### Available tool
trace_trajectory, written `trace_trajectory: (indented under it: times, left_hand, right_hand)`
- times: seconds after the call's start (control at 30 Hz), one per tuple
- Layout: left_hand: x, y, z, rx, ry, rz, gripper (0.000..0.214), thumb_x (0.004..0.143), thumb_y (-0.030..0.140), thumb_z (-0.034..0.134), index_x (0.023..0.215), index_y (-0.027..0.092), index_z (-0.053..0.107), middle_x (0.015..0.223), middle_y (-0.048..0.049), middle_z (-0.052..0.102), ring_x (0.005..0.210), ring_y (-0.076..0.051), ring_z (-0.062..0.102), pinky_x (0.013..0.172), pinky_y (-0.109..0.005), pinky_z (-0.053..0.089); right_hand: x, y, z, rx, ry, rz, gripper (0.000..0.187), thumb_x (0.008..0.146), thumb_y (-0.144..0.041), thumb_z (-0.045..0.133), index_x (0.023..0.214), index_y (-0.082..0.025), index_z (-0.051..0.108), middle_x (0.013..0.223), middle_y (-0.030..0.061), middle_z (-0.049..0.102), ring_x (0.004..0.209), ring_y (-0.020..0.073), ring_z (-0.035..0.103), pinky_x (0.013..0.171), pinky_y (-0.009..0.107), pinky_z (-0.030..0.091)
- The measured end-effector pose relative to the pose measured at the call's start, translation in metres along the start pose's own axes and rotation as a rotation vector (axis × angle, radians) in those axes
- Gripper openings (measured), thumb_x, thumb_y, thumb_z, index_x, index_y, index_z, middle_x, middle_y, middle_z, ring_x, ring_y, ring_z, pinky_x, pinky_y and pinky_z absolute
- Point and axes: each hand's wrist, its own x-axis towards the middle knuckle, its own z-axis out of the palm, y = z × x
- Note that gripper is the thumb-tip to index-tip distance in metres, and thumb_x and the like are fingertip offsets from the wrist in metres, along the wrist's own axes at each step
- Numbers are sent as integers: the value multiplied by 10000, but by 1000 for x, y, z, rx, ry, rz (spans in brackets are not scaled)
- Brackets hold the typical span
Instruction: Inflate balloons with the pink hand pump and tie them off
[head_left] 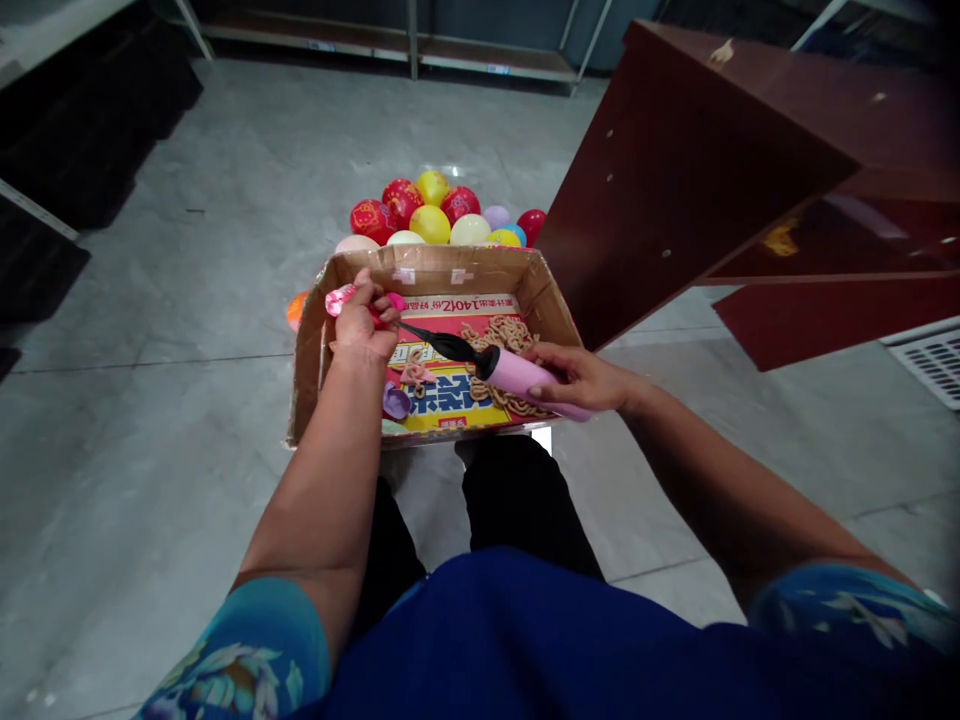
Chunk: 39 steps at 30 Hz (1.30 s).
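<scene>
My right hand [574, 378] is wrapped round a pink hand balloon pump [517, 376] with a black nozzle end. The nozzle points left toward my left hand [365, 322], which is closed on a limp pinkish-red balloon [339, 299]. Whether the nozzle tip sits inside the balloon's neck is hidden by my fingers. Both hands are over an open cardboard box [309, 380]. Inside it lie a purple deflated balloon [397, 401], a small beige cord piece [417, 373] and a heap of beige cords [504, 338].
Inflated balloons [430, 224] in red, yellow, white and other colours crowd behind the box, with an orange balloon [297, 310] at its left. A dark red wooden cabinet [675, 180] stands close on the right. Metal shelving [495, 62] runs along the back above the grey floor [225, 200].
</scene>
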Motion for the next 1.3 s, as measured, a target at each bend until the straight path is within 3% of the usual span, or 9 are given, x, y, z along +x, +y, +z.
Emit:
trace_trajectory:
  times: [0.17, 0.3, 0.53, 0.73, 0.9, 1.0, 1.07, 1.17, 1.3]
  left_hand:
    - [1, -11, -2, -102, -88, -111, 186, 936, 154, 416, 773, 174, 504, 543, 46, 474, 368, -27, 358, 336, -129, 263]
    - [-1, -8, -5, -178, -136, -136, 244, 949, 137, 357, 738, 155, 478, 537, 44, 434, 370, -23, 337, 346, -128, 261]
    - [1, -7, -8, -219, -134, -135, 209, 940, 127, 380, 760, 147, 485, 575, 38, 449, 381, -18, 334, 356, -123, 260]
    - [-3, -17, -3, -113, -78, 0, 133, 914, 108, 427, 818, 160, 501, 586, 45, 457, 380, -26, 341, 360, -137, 250]
    - [-7, -40, 2, 50, 114, 246, 91, 896, 112, 461, 850, 188, 480, 600, 52, 497, 394, -41, 404, 381, -145, 285]
    - [-5, -53, 4, 63, 176, 305, 93, 882, 143, 502, 816, 190, 458, 581, 63, 498, 380, -42, 402, 390, -154, 305]
    - [-3, -58, 5, 49, 227, 251, 149, 871, 194, 546, 756, 176, 453, 553, 62, 482, 374, -39, 401, 396, -158, 316]
    - [0, -62, 6, -27, 281, 67, 233, 855, 266, 589, 690, 164, 459, 513, 56, 460, 380, -50, 420, 417, -170, 353]
    - [2, -65, 4, -148, 161, -175, 316, 858, 370, 571, 644, 170, 452, 471, 48, 427, 393, -92, 461, 430, -207, 395]
  right_hand:
    - [-23, -21, 5, -80, -116, -108, 414, 753, -424, 661, 1098, -197, 625, 948, 57, 664, 918, 231, 591, 783, 328, 466]
    - [-19, -38, 1, -127, -200, -211, 414, 784, -398, 635, 1145, -199, 595, 1037, 66, 646, 926, 218, 591, 787, 319, 479]
    - [-13, -51, 2, -146, -237, -207, 368, 805, -351, 604, 1141, -204, 580, 1043, 62, 631, 914, 206, 586, 779, 303, 486]
    - [-7, -52, 9, -179, -226, -183, 399, 805, -362, 612, 1164, -195, 567, 1084, 70, 620, 936, 207, 584, 805, 304, 476]
    - [-3, -54, 15, -210, -197, -177, 370, 801, -366, 609, 1126, -192, 580, 1040, 71, 628, 907, 207, 587, 787, 309, 471]
    - [-2, -58, 19, -237, -159, -175, 359, 793, -351, 603, 1114, -192, 578, 1025, 74, 636, 890, 207, 595, 778, 316, 473]
    - [-2, -61, 21, -268, -132, -178, 345, 790, -339, 597, 1103, -192, 577, 1014, 71, 638, 885, 204, 600, 773, 313, 475]
    - [-1, -65, 23, -351, -89, -203, 330, 790, -338, 593, 1087, -196, 580, 1009, 72, 630, 903, 212, 598, 774, 318, 477]
    - [4, -67, 24, -455, -47, -220, 377, 792, -359, 588, 1127, -188, 575, 1054, 104, 607, 948, 241, 596, 810, 354, 480]
